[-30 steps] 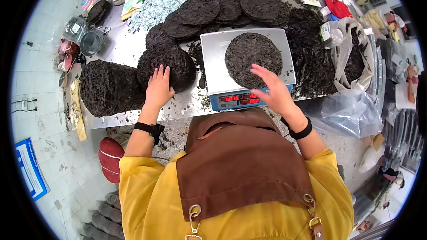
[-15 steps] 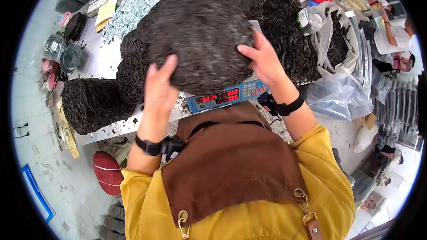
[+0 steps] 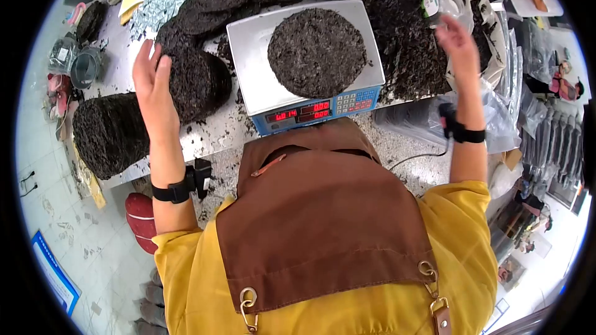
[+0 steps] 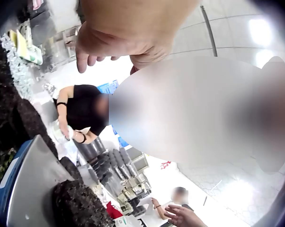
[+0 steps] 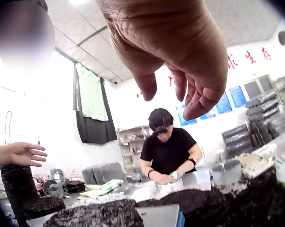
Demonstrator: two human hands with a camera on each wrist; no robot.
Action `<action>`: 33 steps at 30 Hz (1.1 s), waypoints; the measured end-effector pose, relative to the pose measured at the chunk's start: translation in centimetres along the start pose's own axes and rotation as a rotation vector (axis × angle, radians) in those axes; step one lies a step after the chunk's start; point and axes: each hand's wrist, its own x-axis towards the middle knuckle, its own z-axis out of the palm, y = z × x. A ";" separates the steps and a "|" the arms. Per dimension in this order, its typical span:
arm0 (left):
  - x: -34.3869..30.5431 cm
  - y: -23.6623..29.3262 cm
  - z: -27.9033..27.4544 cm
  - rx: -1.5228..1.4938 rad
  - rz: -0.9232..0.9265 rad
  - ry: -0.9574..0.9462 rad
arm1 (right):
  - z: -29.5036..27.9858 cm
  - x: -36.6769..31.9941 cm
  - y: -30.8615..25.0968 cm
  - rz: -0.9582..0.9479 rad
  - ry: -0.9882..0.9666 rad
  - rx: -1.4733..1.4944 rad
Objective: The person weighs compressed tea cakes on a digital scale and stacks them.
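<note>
Finding: round, dark, flaky-surfaced disc (image 3: pixel 318 53) flat on the silver pan of a blue-bodied electronic scale (image 3: pixel 267 127), between two empty hands.
In the head view the disc lies to the right of the left hand (image 3: pixel 155 87) and to the left of the right hand (image 3: pixel 459 49), apart from both; the right appears somewhat nearer. Outline near-circular, so no long axis noted. Left fingers extended, gripping nothing; right fingers loosely extended, slightly blurred, likewise unloaded. The left hand is beside a dark stack of similar material (image 3: pixel 202 84); contact cannot be determined. Only the head view shows the red digital readout (image 3: pixel 285 115). The right wrist view shows a person in a black shirt and cap (image 5: pixel 168 149) across the table, absent from the head view.
</note>
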 end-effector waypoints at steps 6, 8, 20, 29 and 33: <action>1.1 1.3 3.0 0.142 0.173 -0.163 | -1.7 1.0 -5.7 -0.239 0.085 0.140; 0.9 0.2 4.2 0.179 0.208 -0.212 | -1.1 1.1 -5.4 -0.246 0.087 0.164; -5.6 -8.6 12.1 0.572 0.059 -0.491 | 13.1 -2.5 7.5 0.366 -0.564 0.286; -3.3 -6.1 1.9 0.960 0.064 -0.203 | 16.5 9.7 2.9 0.453 -0.473 0.772; -3.2 -9.1 -1.7 1.394 -0.241 -0.357 | 20.3 17.2 3.1 0.396 -0.344 0.828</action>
